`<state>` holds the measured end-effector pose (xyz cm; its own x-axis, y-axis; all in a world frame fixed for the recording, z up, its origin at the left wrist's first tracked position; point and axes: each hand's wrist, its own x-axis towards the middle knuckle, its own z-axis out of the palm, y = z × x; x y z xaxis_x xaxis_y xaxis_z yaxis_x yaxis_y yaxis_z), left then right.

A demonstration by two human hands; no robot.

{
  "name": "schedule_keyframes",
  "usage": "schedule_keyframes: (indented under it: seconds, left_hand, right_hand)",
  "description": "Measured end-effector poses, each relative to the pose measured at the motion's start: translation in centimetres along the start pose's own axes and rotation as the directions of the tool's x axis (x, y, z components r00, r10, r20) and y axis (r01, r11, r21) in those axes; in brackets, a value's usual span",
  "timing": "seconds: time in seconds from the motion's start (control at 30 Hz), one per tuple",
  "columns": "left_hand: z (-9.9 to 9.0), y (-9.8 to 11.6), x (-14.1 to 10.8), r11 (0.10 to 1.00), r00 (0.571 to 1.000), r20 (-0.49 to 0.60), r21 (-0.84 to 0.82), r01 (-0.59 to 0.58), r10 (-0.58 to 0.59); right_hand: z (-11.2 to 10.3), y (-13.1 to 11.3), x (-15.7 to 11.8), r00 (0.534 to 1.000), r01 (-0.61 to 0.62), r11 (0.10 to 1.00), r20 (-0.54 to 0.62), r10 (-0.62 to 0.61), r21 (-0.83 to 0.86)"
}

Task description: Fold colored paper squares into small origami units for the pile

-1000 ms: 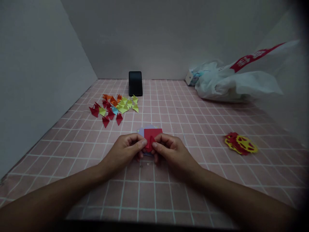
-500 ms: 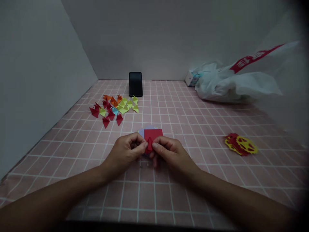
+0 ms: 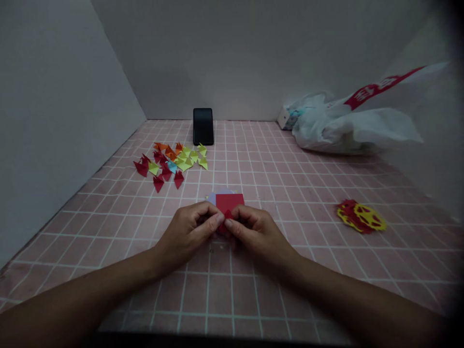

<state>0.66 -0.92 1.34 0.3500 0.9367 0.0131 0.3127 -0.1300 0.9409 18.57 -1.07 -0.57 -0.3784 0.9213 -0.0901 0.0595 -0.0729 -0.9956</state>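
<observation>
Between my two hands is a small folded piece of red paper (image 3: 227,214), mostly covered by my fingers. My left hand (image 3: 197,226) pinches its left side with thumb and forefinger. From the right, my right hand (image 3: 255,227) pinches it the same way, and the two thumbs nearly meet. Just behind lies a flat red paper square (image 3: 232,200) on top of a lilac paper piece (image 3: 212,198), whose lower part is hidden by my hands.
Several folded paper cranes (image 3: 177,178) in red, orange, yellow and blue lie at the back left. A black phone (image 3: 203,126) stands behind them. Red and yellow paper cutouts (image 3: 362,216) lie at the right. A white plastic bag (image 3: 337,130) and a small box (image 3: 285,118) are at the back right.
My fingertips have closed in over the folded red paper, so less of it shows. The right hand has shifted slightly inward. Everything else on the table stays put.
</observation>
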Motion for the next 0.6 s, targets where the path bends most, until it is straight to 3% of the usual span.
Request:
schedule_keyframes:
  seconds: [0.3, 0.37, 0.47, 0.6]
  left_hand:
    - [-0.09, 0.32, 0.17, 0.999, 0.999, -0.023, 0.04, 0.029, -0.028]
    - [-0.15, 0.25, 0.2, 0.995, 0.999, -0.032, 0.101, 0.014, -0.011]
    - [-0.21, 0.08, 0.19, 0.974, 0.998, -0.027, 0.22, -0.049, 0.056]
    - [-0.21, -0.04, 0.16, 0.943, 0.987, -0.004, 0.297, -0.151, 0.159]
  right_hand:
    - [-0.13, 0.25, 0.25, 0.999, 0.03, 1.0, -0.02, -0.03, 0.01]
    - [-0.24, 0.14, 0.21, 0.993, 0.103, 0.995, -0.059, -0.103, -0.01]
    - [-0.54, -0.17, 0.18, 0.953, 0.263, 0.947, -0.103, -0.284, -0.182]
    - [-0.86, -0.43, 0.28, 0.899, 0.4, 0.854, -0.04, -0.437, -0.334]
